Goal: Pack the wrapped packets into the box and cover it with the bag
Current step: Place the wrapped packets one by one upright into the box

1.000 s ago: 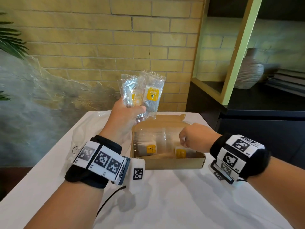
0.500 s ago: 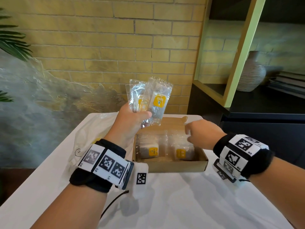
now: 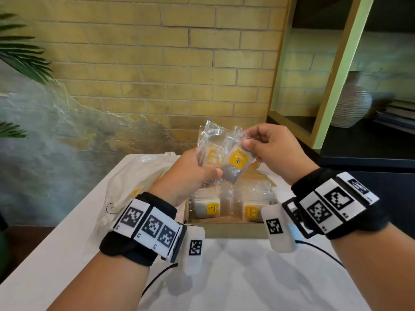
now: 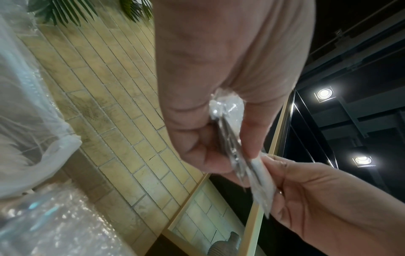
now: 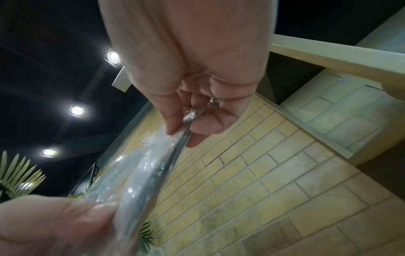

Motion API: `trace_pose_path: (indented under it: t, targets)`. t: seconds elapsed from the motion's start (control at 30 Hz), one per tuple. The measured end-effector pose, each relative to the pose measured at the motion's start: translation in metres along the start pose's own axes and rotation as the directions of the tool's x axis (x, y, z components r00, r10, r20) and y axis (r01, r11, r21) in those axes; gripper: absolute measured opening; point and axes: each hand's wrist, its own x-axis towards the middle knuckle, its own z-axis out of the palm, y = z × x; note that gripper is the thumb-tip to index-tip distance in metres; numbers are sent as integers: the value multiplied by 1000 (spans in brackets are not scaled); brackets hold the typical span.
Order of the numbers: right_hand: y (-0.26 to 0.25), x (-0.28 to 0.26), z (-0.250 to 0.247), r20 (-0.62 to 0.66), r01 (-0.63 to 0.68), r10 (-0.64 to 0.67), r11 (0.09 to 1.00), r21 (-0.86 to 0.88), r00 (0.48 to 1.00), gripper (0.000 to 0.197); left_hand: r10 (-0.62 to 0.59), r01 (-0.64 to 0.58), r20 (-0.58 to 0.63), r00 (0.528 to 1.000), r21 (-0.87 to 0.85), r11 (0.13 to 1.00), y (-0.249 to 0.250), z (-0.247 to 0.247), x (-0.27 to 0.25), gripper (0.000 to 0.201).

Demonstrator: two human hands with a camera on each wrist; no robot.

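My left hand [image 3: 193,173] grips a fan of clear wrapped packets [image 3: 211,149] above the open cardboard box [image 3: 226,230]. My right hand [image 3: 267,144] pinches the top of the front packet [image 3: 235,164], the one with a yellow label, between thumb and fingers. In the left wrist view the packets [image 4: 230,136] show edge-on between my thumb and fingers. The right wrist view shows my fingers pinching the clear wrap [image 5: 175,147]. Two packets [image 3: 207,208] with yellow labels lie side by side in the box. A translucent white bag [image 3: 134,178] lies crumpled left of the box.
The box sits on a white table [image 3: 224,277] against a yellow brick wall. A dark cabinet with a green-framed shelf [image 3: 325,86] and a ribbed vase [image 3: 352,104] stands to the right. Palm leaves [image 3: 20,55] hang at the left.
My right hand has risen out of the box and taken hold of the front packet in my left hand's bunch. The left hand has lowered slightly.
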Motion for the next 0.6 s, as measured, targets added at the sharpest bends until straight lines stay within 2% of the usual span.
trace_pose_path:
  t: [0.1,0.3,0.37,0.43,0.5,0.6]
  targets:
    - [3,0,-1,-20,-68,70,994,90,997,18,3,-2,-24,1000,34,999,-1,-1,1,21]
    - [5,1,0,-88,-125,149,963,238,985,20,-19,24,-68,998,61,998,-3,-3,4,14]
    - [6,1,4,-114,-138,173,954,266,978,22,-24,29,-89,996,48,998,-4,-5,5,17]
    - [7,2,5,-176,-141,197,947,290,964,24,-30,33,-113,993,31,999,-5,-6,6,18]
    - [6,3,2,-290,-125,225,937,326,930,25,-44,42,-144,989,-15,999,-5,-6,6,19]
    - [0,0,-4,-409,-50,216,924,380,887,24,-74,51,-204,976,-117,992,-7,-8,8,22]
